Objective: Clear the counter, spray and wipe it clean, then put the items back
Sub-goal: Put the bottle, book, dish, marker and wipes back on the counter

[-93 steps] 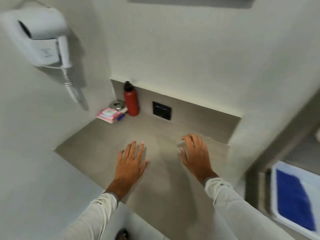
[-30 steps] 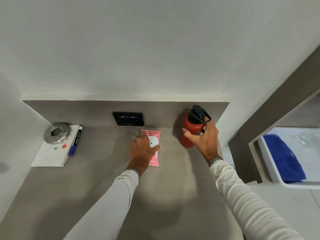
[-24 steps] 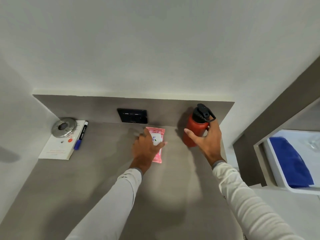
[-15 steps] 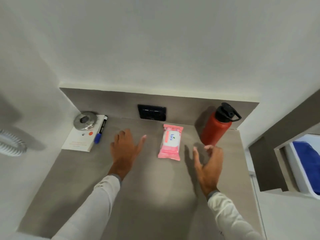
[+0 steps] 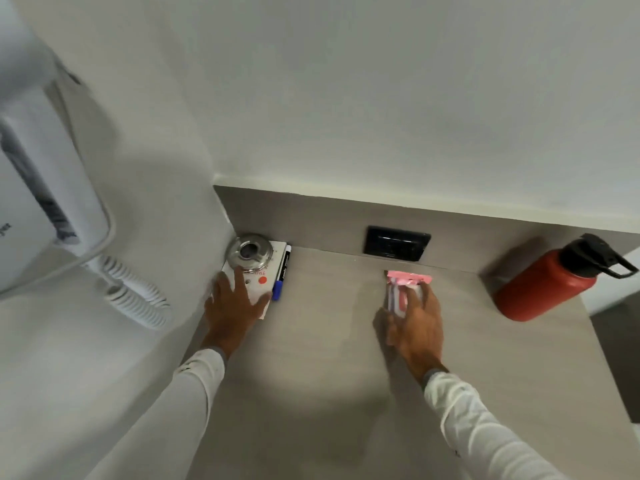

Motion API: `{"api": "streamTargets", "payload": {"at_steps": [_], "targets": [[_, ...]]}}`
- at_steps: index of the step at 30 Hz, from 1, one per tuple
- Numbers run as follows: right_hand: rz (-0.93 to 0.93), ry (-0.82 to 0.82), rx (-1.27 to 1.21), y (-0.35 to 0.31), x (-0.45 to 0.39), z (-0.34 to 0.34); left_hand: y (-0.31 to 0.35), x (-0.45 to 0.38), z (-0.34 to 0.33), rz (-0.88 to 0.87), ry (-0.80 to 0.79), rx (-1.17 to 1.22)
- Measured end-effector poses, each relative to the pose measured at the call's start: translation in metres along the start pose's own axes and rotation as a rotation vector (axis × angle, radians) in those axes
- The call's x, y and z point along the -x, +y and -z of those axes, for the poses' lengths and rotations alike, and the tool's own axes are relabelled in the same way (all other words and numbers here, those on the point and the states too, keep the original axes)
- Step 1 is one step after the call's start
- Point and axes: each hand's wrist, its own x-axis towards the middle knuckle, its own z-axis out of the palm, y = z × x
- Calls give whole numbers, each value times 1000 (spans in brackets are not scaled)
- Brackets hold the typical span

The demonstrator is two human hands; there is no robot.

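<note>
On the grey counter (image 5: 311, 358), my left hand (image 5: 235, 306) lies flat on a white booklet (image 5: 258, 282) in the back left corner. A round metal ashtray (image 5: 248, 252) sits on the booklet's far end, and a blue marker (image 5: 281, 275) lies along its right side. My right hand (image 5: 417, 320) is closed over a pink wipes packet (image 5: 407, 284) at the back middle, its far end sticking out past my fingers. A red bottle (image 5: 547, 289) with a black cap stands at the back right, apart from both hands.
A black wall socket (image 5: 397, 243) is set in the backsplash behind the packet. A white wall-mounted hair dryer (image 5: 41, 202) with a coiled cord (image 5: 138, 299) hangs on the left wall. A dark panel (image 5: 620, 362) borders the counter on the right.
Both hands were open above the counter half a second ago. My left hand has moved left onto the booklet and my right hand has moved forward onto the pink packet.
</note>
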Motion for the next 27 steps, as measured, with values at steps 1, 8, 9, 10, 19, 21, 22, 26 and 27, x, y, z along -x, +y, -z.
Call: {"api": "streamTargets", "payload": {"at_steps": [1, 8, 9, 10, 19, 21, 22, 26, 27], "targets": [[58, 1, 1, -7, 12, -7, -2, 3, -7, -11, -19, 8], [418, -106, 62, -40, 91, -44, 6, 16, -23, -88, -43, 15], [450, -108, 50, -41, 96, -45, 11, 21, -23, -94, -42, 21], [468, -105, 38, -42, 100, -45, 17, 26, -25, -103, -41, 21], [422, -16, 3, -23, 75, -8, 94, 67, -34, -250, -49, -22], [371, 35, -24, -12, 68, -5, 106, 67, -30, -258, -17, 30], [327, 43, -31, -7, 61, -4, 110, 64, -27, -256, 4, 61], [189, -20, 12, 1, 29, -3, 125, 39, -19, -304, 34, 159], [180, -48, 33, 0, 22, -3, 130, 30, -18, -316, 20, 178]]}}
